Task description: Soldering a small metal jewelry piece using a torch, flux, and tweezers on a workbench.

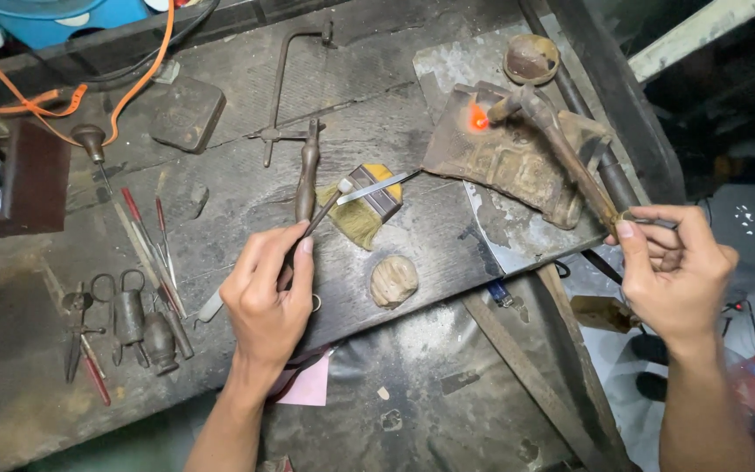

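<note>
— What's each hand gripping?
— Left hand [266,301] pinches tweezers [369,190] at centre; right hand [670,267] clasps the torch [561,140] (far right), its tip at a glowing spot [479,118] on the block [509,153].
— Containers?
— Cup [530,59] beyond; contents unclear.

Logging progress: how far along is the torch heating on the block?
Done: a spot on the worn brown heating block glows orange. In hand: right hand aims the brass torch at it; left hand holds long tweezers short of it. Left: tweezers reaching the spot.
</note>
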